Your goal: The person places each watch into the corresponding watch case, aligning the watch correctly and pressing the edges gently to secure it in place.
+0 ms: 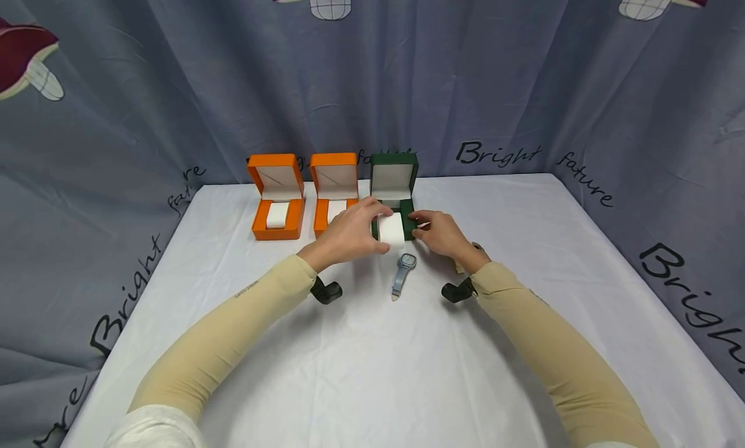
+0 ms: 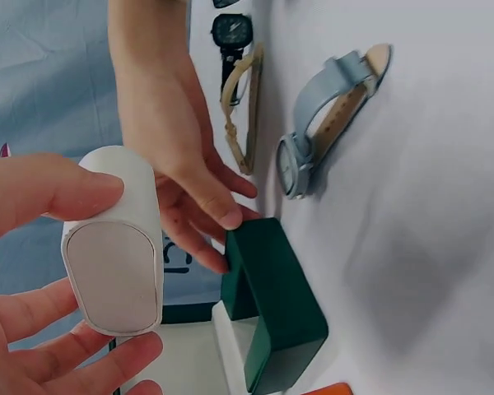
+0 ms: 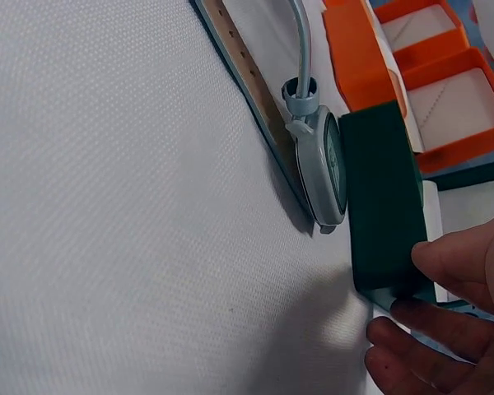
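Parts covered, cropped or too small around the watch boxes
In the head view the left-hand grip (image 1: 352,233) covers part of the second orange watch box (image 1: 335,186), the white watch cushion (image 1: 391,229) hides part of the green watch box (image 1: 393,180), and lettering on the left sleeve (image 1: 247,288) is too small to read. A dark object (image 2: 227,3), cropped at the left wrist view's upper middle, is unidentifiable; the right wrist view's right edge cuts the right-hand grip (image 3: 468,329).

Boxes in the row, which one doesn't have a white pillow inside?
The green box, at the right end: it looks hollow, while the left orange box and middle orange box each hold a white pillow.
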The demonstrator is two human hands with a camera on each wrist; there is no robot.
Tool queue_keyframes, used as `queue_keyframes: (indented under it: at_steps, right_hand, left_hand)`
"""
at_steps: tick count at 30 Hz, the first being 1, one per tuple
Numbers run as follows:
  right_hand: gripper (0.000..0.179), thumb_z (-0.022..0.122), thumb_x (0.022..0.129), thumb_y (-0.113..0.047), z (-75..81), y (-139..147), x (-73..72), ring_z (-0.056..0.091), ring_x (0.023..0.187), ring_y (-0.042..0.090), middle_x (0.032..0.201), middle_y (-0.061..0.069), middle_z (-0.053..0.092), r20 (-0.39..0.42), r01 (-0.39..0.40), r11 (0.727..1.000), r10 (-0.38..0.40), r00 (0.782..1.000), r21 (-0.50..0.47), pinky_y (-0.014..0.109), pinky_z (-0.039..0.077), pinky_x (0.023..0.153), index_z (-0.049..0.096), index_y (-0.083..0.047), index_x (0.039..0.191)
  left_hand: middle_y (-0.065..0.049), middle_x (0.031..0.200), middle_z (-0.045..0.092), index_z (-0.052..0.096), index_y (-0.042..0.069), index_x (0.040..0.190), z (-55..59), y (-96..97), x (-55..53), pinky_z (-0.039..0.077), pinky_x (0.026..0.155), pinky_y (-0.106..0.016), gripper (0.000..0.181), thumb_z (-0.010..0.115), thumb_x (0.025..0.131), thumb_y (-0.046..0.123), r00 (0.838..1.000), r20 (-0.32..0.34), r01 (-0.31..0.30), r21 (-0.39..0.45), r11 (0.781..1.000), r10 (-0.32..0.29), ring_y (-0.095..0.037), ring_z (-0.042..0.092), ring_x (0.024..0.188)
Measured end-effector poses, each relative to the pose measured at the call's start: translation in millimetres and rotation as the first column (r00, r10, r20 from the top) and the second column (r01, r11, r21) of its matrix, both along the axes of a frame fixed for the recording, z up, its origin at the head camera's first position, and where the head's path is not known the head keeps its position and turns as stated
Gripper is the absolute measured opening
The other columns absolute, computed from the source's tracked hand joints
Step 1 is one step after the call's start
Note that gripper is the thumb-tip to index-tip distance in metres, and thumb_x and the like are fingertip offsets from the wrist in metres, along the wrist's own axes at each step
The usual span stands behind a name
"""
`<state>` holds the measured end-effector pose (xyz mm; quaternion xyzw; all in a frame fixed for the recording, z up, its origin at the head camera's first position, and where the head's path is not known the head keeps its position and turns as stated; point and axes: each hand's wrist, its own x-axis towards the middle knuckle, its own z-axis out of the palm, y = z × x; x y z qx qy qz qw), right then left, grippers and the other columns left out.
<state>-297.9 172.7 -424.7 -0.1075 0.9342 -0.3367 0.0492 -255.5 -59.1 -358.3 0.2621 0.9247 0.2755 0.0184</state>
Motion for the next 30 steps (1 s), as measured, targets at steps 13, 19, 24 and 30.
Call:
queue_keyframes:
  at_steps: [13,19,24,30]
  right_hand:
    - [0.047,0.061,0.098,-0.012,-4.0,-1.0,1.5,0.065,0.116,0.034,0.135,0.020,0.062,-0.035,0.015,1.000,-0.015,0.999,0.021,0.047,0.054,0.095,0.054,-0.008,0.144]
    - [0.042,0.062,0.096,-0.010,0.1,1.0,12.2,0.066,0.113,0.035,0.128,0.019,0.066,-0.169,0.054,0.997,-0.043,0.985,0.060,0.049,0.054,0.092,0.061,-0.008,0.138]
    - [0.036,0.066,0.094,-0.006,9.8,2.3,23.2,0.063,0.115,0.033,0.129,0.014,0.067,-0.230,-0.024,0.997,0.042,0.972,0.078,0.048,0.053,0.092,0.066,-0.008,0.130]
    - [0.039,0.072,0.090,-0.004,15.5,8.1,31.5,0.061,0.117,0.029,0.128,0.008,0.067,-0.150,-0.292,0.954,0.299,0.942,0.068,0.046,0.053,0.092,0.068,-0.009,0.128]
  left_hand:
    - [0.004,0.126,0.057,0.063,0.019,0.132,-11.6,-2.3,9.9,0.050,0.080,-0.035,0.058,0.083,0.079,0.032,1.000,-0.026,-0.008,-0.026,1.000,0.008,-0.015,0.056,0.098]
    - [0.005,0.125,0.057,0.063,0.018,0.132,-14.6,-4.4,10.8,0.050,0.078,-0.033,0.059,0.082,0.078,0.032,0.999,-0.048,0.000,-0.019,1.000,-0.001,-0.014,0.056,0.097]
    - [0.003,0.126,0.057,0.063,0.017,0.132,-16.7,-7.5,9.7,0.051,0.078,-0.033,0.058,0.082,0.079,0.031,0.999,-0.053,-0.004,-0.005,1.000,0.003,-0.016,0.058,0.098]
    - [0.001,0.128,0.057,0.063,0.016,0.131,-16.4,-9.6,9.9,0.052,0.079,-0.035,0.057,0.082,0.079,0.030,0.999,-0.046,-0.004,0.009,1.000,0.005,-0.019,0.058,0.101]
